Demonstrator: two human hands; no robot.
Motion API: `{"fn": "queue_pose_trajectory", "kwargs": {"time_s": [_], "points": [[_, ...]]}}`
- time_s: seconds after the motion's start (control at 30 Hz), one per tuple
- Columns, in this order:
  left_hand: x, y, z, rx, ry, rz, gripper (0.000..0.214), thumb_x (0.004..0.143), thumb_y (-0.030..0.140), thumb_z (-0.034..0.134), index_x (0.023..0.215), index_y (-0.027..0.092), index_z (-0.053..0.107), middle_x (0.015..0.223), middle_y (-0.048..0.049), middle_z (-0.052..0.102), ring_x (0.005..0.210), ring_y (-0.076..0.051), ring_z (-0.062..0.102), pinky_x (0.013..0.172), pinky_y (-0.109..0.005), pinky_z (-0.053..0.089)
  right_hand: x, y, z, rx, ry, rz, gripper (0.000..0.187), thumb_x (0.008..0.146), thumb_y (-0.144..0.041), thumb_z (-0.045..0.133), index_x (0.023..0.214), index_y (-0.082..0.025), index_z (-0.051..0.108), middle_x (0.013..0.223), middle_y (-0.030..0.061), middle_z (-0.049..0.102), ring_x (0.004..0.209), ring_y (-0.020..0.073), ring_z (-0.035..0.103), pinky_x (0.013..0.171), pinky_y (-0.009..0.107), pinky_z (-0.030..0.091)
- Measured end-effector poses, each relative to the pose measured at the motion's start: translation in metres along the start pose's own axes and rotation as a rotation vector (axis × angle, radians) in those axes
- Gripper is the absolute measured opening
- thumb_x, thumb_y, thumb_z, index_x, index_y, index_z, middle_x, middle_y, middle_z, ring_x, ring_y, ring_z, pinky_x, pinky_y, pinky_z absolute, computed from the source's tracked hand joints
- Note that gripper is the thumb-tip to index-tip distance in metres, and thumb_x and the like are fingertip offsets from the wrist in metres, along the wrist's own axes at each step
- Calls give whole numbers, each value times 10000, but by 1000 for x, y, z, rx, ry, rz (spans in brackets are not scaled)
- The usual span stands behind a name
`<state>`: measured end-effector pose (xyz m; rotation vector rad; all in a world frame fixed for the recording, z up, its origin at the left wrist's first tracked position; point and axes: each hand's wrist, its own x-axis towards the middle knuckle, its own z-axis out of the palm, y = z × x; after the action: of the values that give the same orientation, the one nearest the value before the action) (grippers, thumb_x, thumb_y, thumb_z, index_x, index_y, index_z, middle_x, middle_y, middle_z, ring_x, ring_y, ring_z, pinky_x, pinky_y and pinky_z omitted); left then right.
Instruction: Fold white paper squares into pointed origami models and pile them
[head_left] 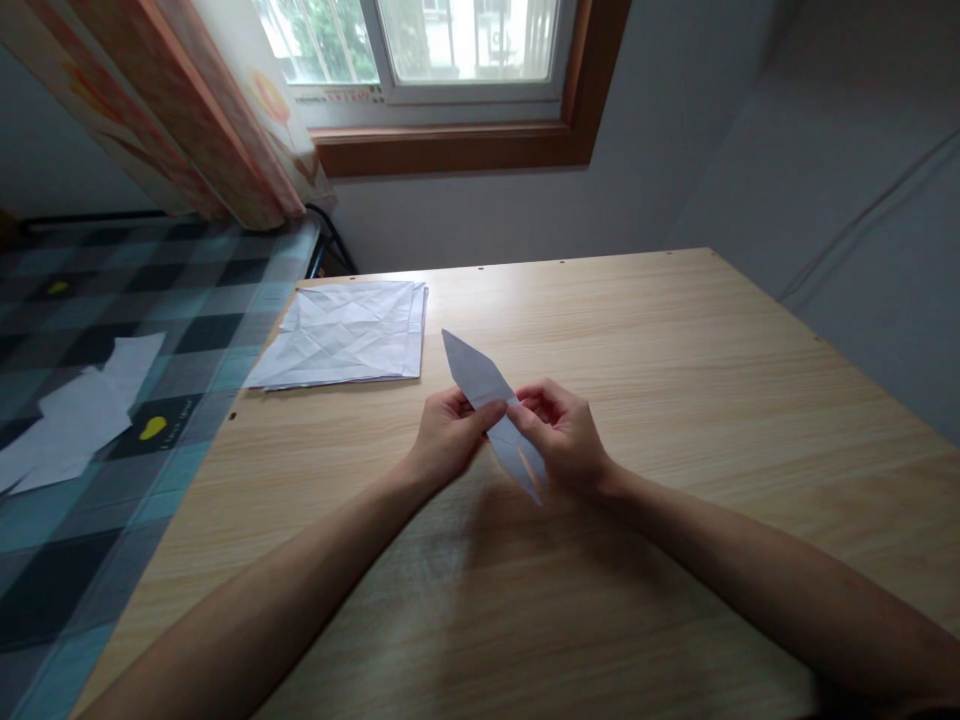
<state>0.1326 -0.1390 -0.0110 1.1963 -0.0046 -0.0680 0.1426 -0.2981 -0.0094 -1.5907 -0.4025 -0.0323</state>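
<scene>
A long, narrow folded white paper [480,380] with pointed ends is held just above the wooden table [675,360]. My left hand [448,437] pinches its middle from the left, thumb on top. My right hand [561,432] pinches the same spot from the right, fingers curled around the paper's lower half. One tip points away toward the window, the other toward me, partly hidden behind my right hand.
A stack of creased white sheets [345,335] lies at the table's far left corner. To the left is a bed with a checked cover [90,500] carrying loose white paper pieces [75,415]. A curtain [210,110] and window [420,50] stand behind.
</scene>
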Motion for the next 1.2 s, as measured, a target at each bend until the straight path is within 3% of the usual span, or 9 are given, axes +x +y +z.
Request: {"fn": "queue_pose_trajectory", "kwargs": {"time_s": [0.13,0.27,0.37,0.6,0.9,1.1,1.2], "points": [[3,0,-1,20,49,27,233,631,278,861,775,148,731,792,-35,750,687,-138,664,674,-263,526,3,2,0,105,-28,121,265,799,-440,720,808,-194,623,658,-6,643,581,135,598,530,252,473],[5,0,-3,75,117,56,251,637,302,850,658,146,655,609,-1,664,567,-120,606,589,-252,486,4,1,-1,126,-33,163,315,765,-476,739,767,-196,595,660,-5,636,580,133,588,539,256,472],[3,2,-3,109,84,33,282,632,317,850,623,142,629,557,13,616,531,-108,567,552,-239,445,3,1,-2,130,-49,164,322,778,-489,722,772,-201,579,631,-29,595,551,118,551,515,242,442],[0,4,-1,127,0,-2,330,664,375,839,657,138,609,609,5,631,545,-99,549,521,-218,396,4,-1,-4,81,-68,128,332,821,-487,679,717,-196,558,599,-35,559,527,105,508,475,225,384],[6,2,-6,101,94,119,317,671,364,837,660,161,594,566,29,590,520,-93,528,537,-226,421,4,1,-5,112,-191,200,297,769,-455,739,852,-182,657,718,9,674,636,149,615,581,258,470],[7,3,-4,57,118,117,273,623,308,855,784,159,693,730,-11,703,642,-144,627,644,-277,498,6,-2,-10,-141,-273,115,256,822,-388,667,696,-166,660,638,-2,628,595,129,550,555,242,404],[7,5,-3,81,161,125,243,621,313,845,732,148,706,735,-22,715,655,-156,634,648,-285,500,4,-4,-9,-90,-302,172,197,796,-361,679,773,-165,686,695,6,659,629,143,586,575,243,437]]}}
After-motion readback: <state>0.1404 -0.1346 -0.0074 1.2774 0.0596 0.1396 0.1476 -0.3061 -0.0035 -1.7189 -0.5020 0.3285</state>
